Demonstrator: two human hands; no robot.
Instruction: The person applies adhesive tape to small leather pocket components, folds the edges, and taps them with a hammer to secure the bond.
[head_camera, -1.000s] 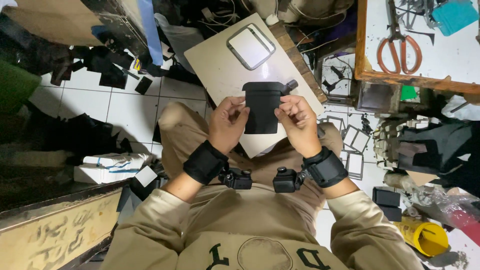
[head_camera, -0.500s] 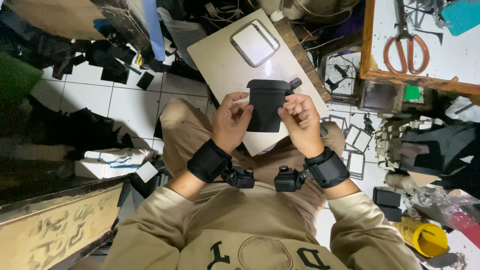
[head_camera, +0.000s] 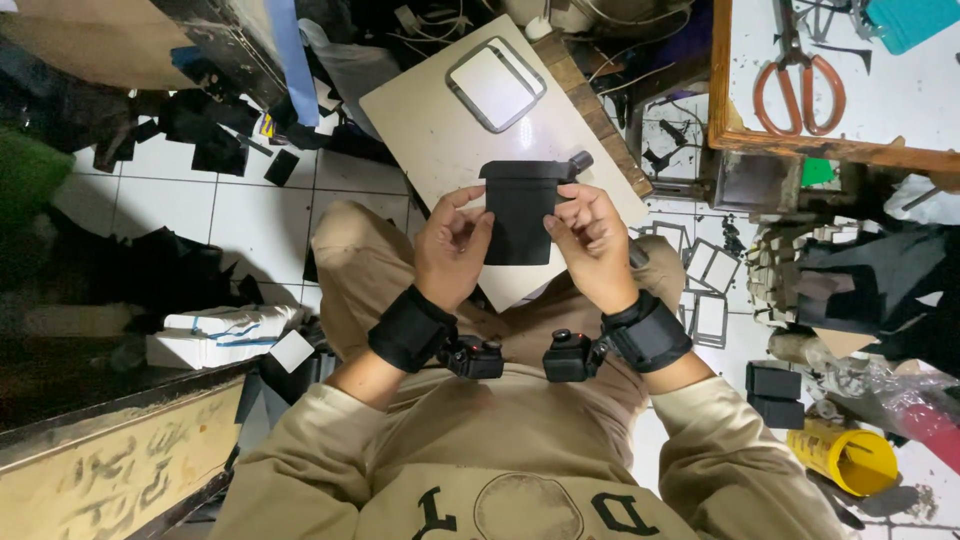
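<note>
Both hands raised over lap, wrists bent inward; left hand (head_camera: 452, 243) & right hand (head_camera: 590, 240) each pinch a side edge of black leather piece (head_camera: 520, 212), held above cream board (head_camera: 450, 120).

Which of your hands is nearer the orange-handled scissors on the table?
Right. The right hand grips the black piece below-left of the scissors; the left hand holds its far edge.

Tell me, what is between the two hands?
In the head view, a black, flat piece lies between the left hand and the right hand; both hands hold it by its edges.
</note>
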